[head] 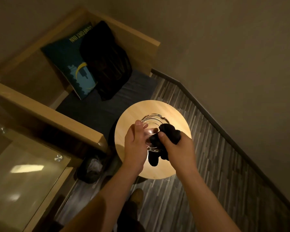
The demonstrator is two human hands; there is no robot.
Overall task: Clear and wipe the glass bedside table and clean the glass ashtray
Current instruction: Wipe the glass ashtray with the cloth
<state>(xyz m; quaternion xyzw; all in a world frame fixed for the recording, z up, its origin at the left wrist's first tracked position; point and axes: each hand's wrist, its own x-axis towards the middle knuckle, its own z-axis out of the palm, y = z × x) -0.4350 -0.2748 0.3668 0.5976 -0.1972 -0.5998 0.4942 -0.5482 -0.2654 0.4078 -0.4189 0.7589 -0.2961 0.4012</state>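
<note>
My left hand (135,144) grips a clear glass ashtray (151,119) from its left side and holds it tilted above a round wooden table (179,118). In my right hand (177,144) is a bunched black cloth (170,133), pressed into the ashtray's bowl; a tail of the cloth hangs down below the hands. The glass bedside table (23,173) lies at the lower left, its pane reflecting a ceiling light, with round metal fittings at its corners.
A wooden-framed bench with a dark seat (94,106) stands behind the round table, bearing a blue printed cushion (70,62) and a black bag (107,64). A small bin with crumpled paper (92,166) sits on the striped floor. The wall runs along the right.
</note>
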